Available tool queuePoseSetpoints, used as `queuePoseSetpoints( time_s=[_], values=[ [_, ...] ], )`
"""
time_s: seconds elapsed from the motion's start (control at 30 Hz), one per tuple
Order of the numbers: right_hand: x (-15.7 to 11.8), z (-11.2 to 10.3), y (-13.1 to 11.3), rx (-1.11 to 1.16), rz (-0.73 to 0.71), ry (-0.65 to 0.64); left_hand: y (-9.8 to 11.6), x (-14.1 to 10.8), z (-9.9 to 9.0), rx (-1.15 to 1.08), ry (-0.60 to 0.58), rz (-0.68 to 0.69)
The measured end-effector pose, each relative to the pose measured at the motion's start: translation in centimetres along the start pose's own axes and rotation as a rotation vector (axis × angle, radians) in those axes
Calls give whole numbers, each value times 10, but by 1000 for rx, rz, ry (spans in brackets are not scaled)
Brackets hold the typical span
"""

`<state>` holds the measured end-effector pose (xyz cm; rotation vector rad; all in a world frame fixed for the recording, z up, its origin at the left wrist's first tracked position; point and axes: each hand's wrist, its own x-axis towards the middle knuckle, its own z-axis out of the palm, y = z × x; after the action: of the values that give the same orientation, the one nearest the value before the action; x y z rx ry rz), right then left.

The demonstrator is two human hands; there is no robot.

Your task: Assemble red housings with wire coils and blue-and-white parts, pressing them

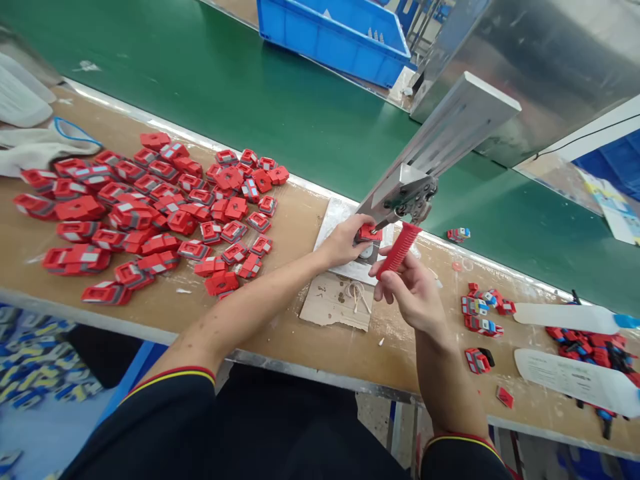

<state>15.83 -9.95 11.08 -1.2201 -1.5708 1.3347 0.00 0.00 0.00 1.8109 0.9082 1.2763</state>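
Note:
In the middle of the bench stands a metal toggle-clamp press [400, 193] on a pale base plate. My left hand [345, 243] pinches a red plastic toy part [369, 233] beneath the press's plunger. The fingers partly cover this piece. My right hand [407, 287] is closed around the lower end of the ribbed red lever handle [399, 250], which slants down from the clamp. Below the base lies a torn piece of cardboard [335, 303] with cotton swabs [357, 297] on it.
Many red toy parts [150, 207] are heaped at the left. A green conveyor belt [200, 87] runs behind the bench, with a blue crate [335, 40] beyond. On the right are small assembled toy pieces [480, 325] and white bottles [575, 380].

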Motion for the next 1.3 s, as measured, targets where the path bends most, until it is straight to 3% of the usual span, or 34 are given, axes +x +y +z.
queuePoseSetpoints(
  time_s=[0.17, 0.3, 0.37, 0.47, 0.6, 0.67, 0.73, 0.8, 0.9, 1.0, 1.1, 1.2, 1.3],
  values=[
    [22, 7, 29, -132, -69, 114, -3, -1, -1, 7, -5, 3],
    [31, 5, 40, -116, -135, 77, 1, 5, 2, 10, -54, -16],
    [26, -1, 44, -119, -201, 105, 7, 10, -7, 30, -93, 2],
    [6, -14, 49, -132, -340, 286, 25, 10, -55, 105, -110, 60],
    [-31, -31, 50, -170, -462, 517, 74, -34, -161, 388, -91, 24],
    [-45, -35, 46, -300, -475, 490, 102, -73, -198, 593, -191, -62],
    [-53, -36, 42, -490, -492, 334, 119, -114, -212, 746, -394, -115],
    [-54, -33, 39, -668, -507, 140, 122, -148, -209, 894, -509, -90],
    [-52, -27, 39, -870, -488, -63, 105, -177, -191, 1066, -515, -20],
    [-49, -23, 44, -972, -423, -157, 85, -180, -181, 1090, -496, 94],
    [-46, -20, 50, -993, -348, -159, 81, -172, -180, 1013, -482, 149],
    [-43, -14, 57, -971, -311, -132, 88, -164, -174, 788, -318, 73],
    [-40, -5, 63, -938, -351, -129, 97, -151, -147, 252, -6, -56]
  ],
)
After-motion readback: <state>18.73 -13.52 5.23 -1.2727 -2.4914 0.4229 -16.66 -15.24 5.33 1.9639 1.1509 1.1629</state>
